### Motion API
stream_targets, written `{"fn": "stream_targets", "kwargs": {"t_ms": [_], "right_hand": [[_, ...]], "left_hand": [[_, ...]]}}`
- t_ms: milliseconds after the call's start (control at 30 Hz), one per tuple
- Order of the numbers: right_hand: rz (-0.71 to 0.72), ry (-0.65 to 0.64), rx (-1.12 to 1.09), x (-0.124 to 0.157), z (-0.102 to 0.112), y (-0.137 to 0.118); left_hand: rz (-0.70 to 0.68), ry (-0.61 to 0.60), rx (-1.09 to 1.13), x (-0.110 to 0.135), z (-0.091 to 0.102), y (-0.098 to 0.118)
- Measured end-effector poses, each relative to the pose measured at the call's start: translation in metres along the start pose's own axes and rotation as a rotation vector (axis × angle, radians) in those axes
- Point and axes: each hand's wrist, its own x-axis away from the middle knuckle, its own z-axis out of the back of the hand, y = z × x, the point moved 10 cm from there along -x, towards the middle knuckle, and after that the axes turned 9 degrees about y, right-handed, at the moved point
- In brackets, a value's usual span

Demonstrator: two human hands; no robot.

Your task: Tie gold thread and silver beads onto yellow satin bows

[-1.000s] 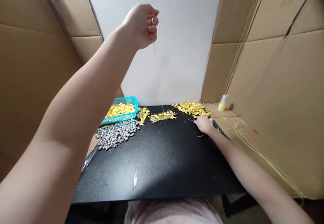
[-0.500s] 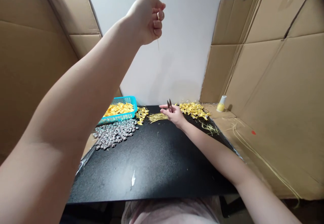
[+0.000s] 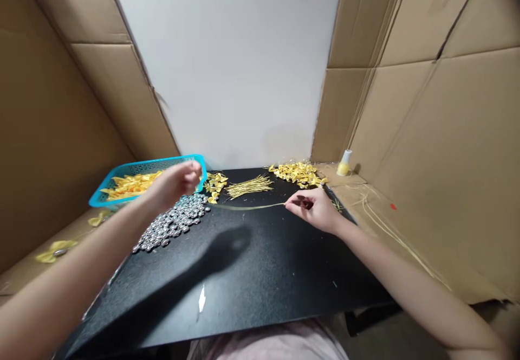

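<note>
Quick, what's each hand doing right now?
Left hand: curled closed, blurry; can't tell what it holds.
Right hand: closed, pinching a thin cord, apparently with dark snips in its palm.

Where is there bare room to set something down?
Mostly bare: the black tabletop in front of the strand, between the silver beads and the right forearm, with a white mark. The back is crowded: blue basket, gold wires, yellow bows.

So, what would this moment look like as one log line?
Left hand: curled, blurred, seen against blue basket, hold unclear | Right hand: pinching thin strand | Black table: silver beads, gold wires, yellow bows
</note>
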Motion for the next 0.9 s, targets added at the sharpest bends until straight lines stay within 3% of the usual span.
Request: {"fn": "stream_targets", "kwargs": {"t_ms": [100,200,333,467,600,800,900], "right_hand": [[0.370,0.058,0.142,0.009,-0.002,-0.048],[0.697,0.101,0.326,0.023,-0.009,-0.086],[0.817,0.113,0.438,0.031,-0.016,-0.097],[0.793,0.091,0.442,0.033,-0.025,-0.086],[0.712,0.089,0.324,0.032,-0.030,-0.071],[0.293,0.107,0.042,0.022,-0.023,-0.028],[0.160,0.116,-0.038,0.022,-0.021,-0.017]], "left_hand": [[0.065,-0.131,-0.031,0.033,-0.042,-0.048],[0.098,-0.341,-0.074,0.061,-0.096,-0.071],[0.068,-0.410,-0.123,0.069,-0.124,-0.075],[-0.059,-0.447,-0.297,0.068,-0.128,-0.071],[-0.036,-0.441,-0.276,0.065,-0.123,-0.080],[-0.021,-0.426,-0.208,0.053,-0.107,-0.094],[-0.022,-0.430,-0.199,0.051,-0.103,-0.096]]}}
